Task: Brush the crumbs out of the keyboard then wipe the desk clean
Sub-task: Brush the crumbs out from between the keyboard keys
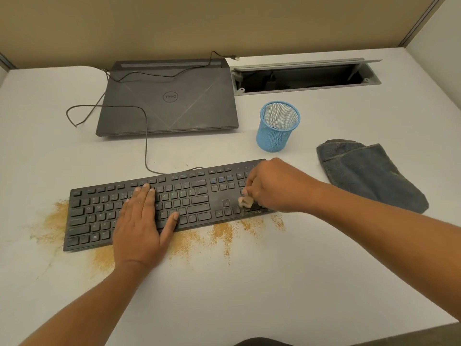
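A black keyboard (194,193) lies slanted across the white desk (249,283). My left hand (142,221) presses flat on its middle keys, fingers spread. My right hand (272,186) is shut on a small brush (245,201), whose pale bristles touch the number pad at the keyboard's right end; the handle is hidden in my fist. Tan crumbs (219,233) are strewn on the desk along the keyboard's near edge and past its left end (53,221). A folded blue-grey cloth (366,171) lies to the right, apart from both hands.
A closed dark laptop (169,101) sits behind the keyboard, with the keyboard's cable (146,136) looping over it. A blue mesh pen cup (277,126) stands right of the laptop. An open cable tray (304,76) is set in the desk at the back.
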The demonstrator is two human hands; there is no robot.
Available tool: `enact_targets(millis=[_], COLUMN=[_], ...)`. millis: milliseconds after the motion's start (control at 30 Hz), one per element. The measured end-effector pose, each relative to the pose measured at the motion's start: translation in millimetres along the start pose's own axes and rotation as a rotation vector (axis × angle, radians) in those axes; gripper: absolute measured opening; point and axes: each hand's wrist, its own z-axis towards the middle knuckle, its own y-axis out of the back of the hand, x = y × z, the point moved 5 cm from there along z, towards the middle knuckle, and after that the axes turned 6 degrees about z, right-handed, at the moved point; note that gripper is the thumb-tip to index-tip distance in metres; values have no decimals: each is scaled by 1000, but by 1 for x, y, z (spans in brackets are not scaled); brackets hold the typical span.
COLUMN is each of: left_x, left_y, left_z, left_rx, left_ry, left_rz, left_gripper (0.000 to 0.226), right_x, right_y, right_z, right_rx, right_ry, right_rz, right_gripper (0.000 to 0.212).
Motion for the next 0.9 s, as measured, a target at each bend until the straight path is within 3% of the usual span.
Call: enact_targets(millis=[67,200,367,467,600,733,900], left_x=[-1,1,1,1,1,1,2], left_y=[0,-1,-2,-2,-2,-3,-3], left_z=[0,0,0,1,0,2,0], left_rx=[-1,5,7,11,7,12,9], left_ry=[3,6,5,3,3,-2,-1], left_rz=[-2,4,2,2,-3,0,-9], left_gripper=[82,80,80,81,81,81,81], right_x=[4,10,16,22,31,35,31], right_y=[-3,-1,-6,0,-13,-1,-7], right_z=[-3,6,12,20,15,14,5], right_rx=[55,-79,39,-49,137,-23,141], right_ry=[-3,43,17,60,76,136,128], right_rz=[19,122,94,101,10,-4,-115], right_gripper=[24,19,25,24,20,20,19])
